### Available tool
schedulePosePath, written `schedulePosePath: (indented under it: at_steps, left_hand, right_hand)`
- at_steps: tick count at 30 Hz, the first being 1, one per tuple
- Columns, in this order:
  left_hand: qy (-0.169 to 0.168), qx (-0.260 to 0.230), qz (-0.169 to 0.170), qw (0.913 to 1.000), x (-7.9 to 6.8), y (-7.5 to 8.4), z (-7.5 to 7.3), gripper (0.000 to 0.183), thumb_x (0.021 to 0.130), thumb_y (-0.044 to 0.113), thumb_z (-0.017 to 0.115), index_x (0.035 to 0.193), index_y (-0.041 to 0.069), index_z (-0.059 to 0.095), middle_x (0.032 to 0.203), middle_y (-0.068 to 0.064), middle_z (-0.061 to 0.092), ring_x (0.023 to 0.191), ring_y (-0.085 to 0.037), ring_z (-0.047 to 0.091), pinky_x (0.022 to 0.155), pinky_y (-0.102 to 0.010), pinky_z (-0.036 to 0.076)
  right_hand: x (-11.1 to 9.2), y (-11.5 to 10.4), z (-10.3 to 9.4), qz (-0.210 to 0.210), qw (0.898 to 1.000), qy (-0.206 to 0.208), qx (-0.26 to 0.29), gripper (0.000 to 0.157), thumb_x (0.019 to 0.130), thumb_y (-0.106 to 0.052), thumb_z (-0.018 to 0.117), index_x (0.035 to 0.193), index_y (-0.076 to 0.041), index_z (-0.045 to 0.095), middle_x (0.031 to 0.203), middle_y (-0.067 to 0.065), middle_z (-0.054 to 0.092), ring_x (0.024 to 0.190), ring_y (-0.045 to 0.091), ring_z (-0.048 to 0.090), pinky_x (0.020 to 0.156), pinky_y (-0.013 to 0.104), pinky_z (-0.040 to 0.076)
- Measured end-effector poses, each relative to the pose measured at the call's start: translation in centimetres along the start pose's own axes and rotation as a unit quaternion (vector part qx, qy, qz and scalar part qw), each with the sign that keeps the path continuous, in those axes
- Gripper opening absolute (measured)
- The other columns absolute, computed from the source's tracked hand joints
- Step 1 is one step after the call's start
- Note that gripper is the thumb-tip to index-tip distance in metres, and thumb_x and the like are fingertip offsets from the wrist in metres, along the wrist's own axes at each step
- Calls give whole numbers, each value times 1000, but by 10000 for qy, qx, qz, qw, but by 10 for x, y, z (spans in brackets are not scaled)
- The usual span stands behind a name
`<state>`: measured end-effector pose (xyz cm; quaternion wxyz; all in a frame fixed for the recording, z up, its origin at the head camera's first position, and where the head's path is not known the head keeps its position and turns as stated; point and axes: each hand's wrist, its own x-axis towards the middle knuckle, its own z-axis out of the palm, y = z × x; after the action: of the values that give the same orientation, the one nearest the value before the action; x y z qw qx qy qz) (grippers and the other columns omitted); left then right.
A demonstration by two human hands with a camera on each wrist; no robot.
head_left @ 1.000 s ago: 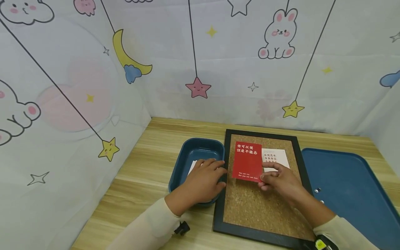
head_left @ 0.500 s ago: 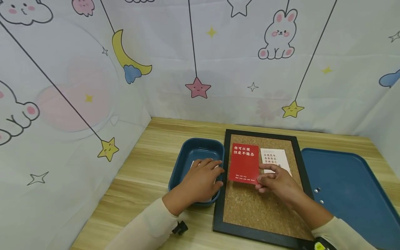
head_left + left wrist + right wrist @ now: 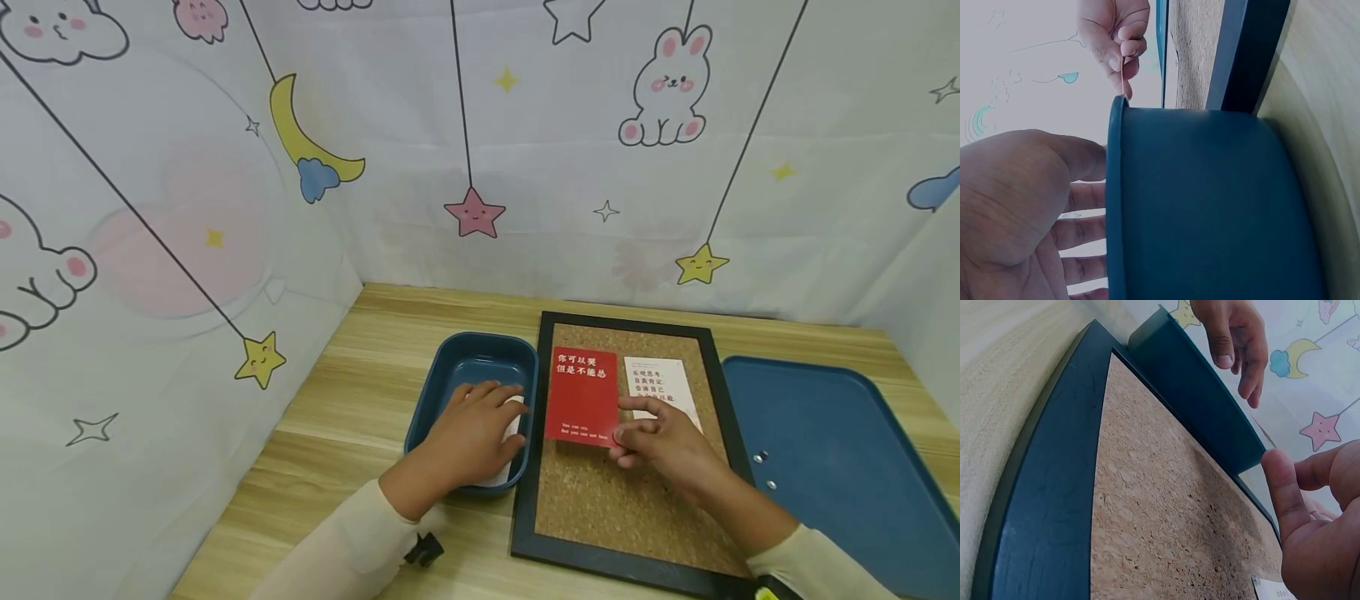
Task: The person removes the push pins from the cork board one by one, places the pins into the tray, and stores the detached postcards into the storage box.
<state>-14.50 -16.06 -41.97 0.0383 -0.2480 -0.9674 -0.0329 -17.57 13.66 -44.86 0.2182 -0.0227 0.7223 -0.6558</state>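
My right hand (image 3: 667, 437) pinches a red card (image 3: 581, 396) with white Chinese and English text by its lower right corner. The card is held over the left part of a black-framed cork board (image 3: 630, 508), and its shadow falls on the cork. A white printed card (image 3: 656, 379) lies on the board, partly behind my right hand. My left hand (image 3: 465, 437) is over a deep blue bin (image 3: 480, 364), fingers spread and loosely bent. Under it, a white card (image 3: 513, 417) shows inside the bin. In the left wrist view, the bin's wall (image 3: 1204, 200) hides the left fingertips.
Right of the board lies a flat blue tray (image 3: 840, 433), with small shiny pieces (image 3: 761, 457) near its left edge. The wooden table (image 3: 360, 400) meets a white cartoon-printed curtain (image 3: 555, 258) at the back and left. The bin stands against the board's left frame.
My right hand has moved the red card left and slightly toward me, uncovering more of the white card on the board. My left hand has shifted slightly left over the bin.
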Motion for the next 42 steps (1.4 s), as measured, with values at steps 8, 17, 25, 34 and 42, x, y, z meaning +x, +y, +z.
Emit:
schedulePosePath:
  at_steps: [8, 17, 25, 34, 42]
  left_hand:
    - [98, -1, -62, 9999, -4, -5, 0, 40, 99, 42, 67, 132, 21, 67, 150, -1, 53, 137, -26, 47, 108, -52, 37]
    - [243, -60, -104, 9996, -7, -10, 1, 37, 97, 39, 69, 130, 20, 69, 148, -2, 56, 135, -26, 48, 106, -51, 38]
    - [254, -75, -114, 9996, -10, -13, 0, 37, 97, 38, 70, 129, 19, 69, 146, -4, 57, 134, -27, 50, 105, -52, 39]
    - [310, -150, -187, 9992, -12, -19, -1, 38, 96, 37, 72, 128, 17, 70, 145, -6, 58, 132, -28, 51, 104, -53, 40]
    - [486, -213, -206, 9984, -13, -25, -2, 35, 96, 35, 72, 125, 16, 71, 143, -8, 59, 132, -29, 52, 103, -54, 40]
  right_hand:
    - [-1, 0, 3, -26, 10000, -31, 33, 58, 98, 1, 63, 149, 5, 36, 100, 20, 72, 82, 29, 73, 73, 37, 61]
    - [-3, -1, 5, -42, 9999, -113, 32, 61, 99, -1, 64, 150, 6, 33, 100, 18, 71, 82, 28, 73, 72, 36, 61]
    - [-5, 0, 6, -111, 9998, -166, 12, 60, 99, 0, 63, 151, 6, 33, 101, 18, 71, 81, 26, 73, 71, 36, 61]
    - [-4, 0, 9, -101, 9998, -159, -20, 60, 99, 0, 63, 151, 6, 33, 100, 17, 71, 81, 26, 73, 71, 35, 61]
    - [-3, -1, 13, -118, 9998, -136, -22, 60, 99, -1, 64, 151, 5, 33, 98, 17, 71, 82, 26, 73, 70, 35, 61]
